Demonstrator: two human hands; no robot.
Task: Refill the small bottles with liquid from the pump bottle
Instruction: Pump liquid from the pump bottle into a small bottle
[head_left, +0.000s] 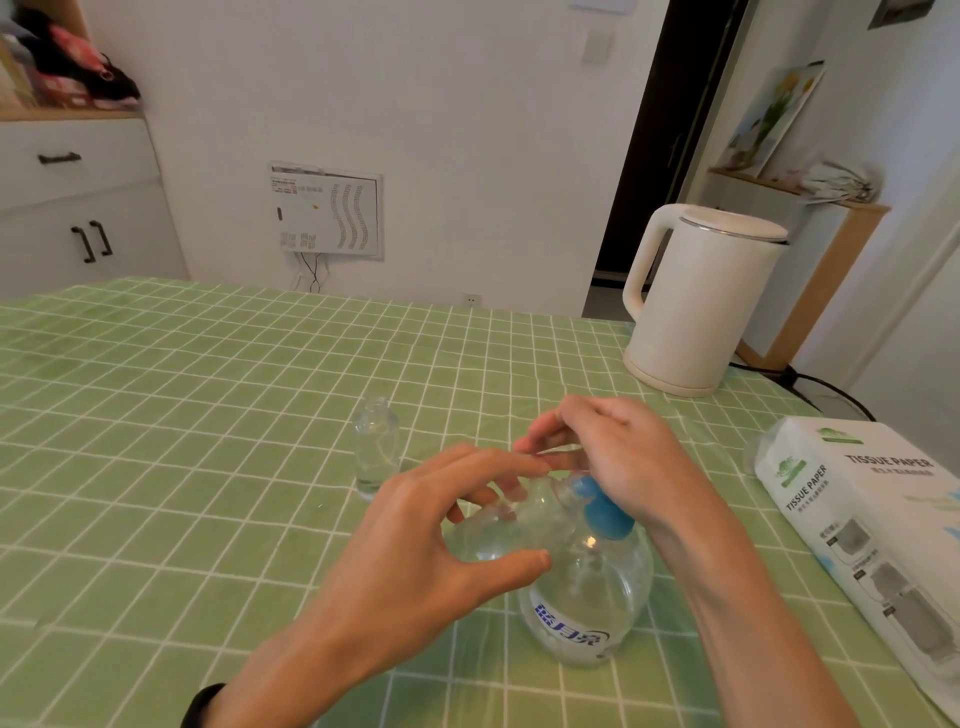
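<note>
Pump bottle (587, 608) upright on the green checked tablecloth (208, 415), near front edge, right of centre. Clear body, clear liquid inside, level hard to read through the glare; blue-and-white label low on the front, blue collar (602, 506) at the neck.

Left hand (426, 535) wrapped round small bottle (498, 530): thumb beneath, fingers curled over the top. Bottle clear, lying nearly on its side, raised off the cloth, mouth end toward the pump spout. Contents not readable.

Right hand (613, 462) on top of the pump head, fingers bent down over it, tips meeting the left fingertips; thumb hidden.

Second small bottle (376, 447) standing upright on the cloth, left of and behind the hands, apart from them. Uncapped, clear glass, seemingly a little clear liquid at the bottom.

White kettle (706, 296) at far right of table, lid down. Tissue paper pack (872, 519) at right edge. Black band (202, 701) on left wrist.
</note>
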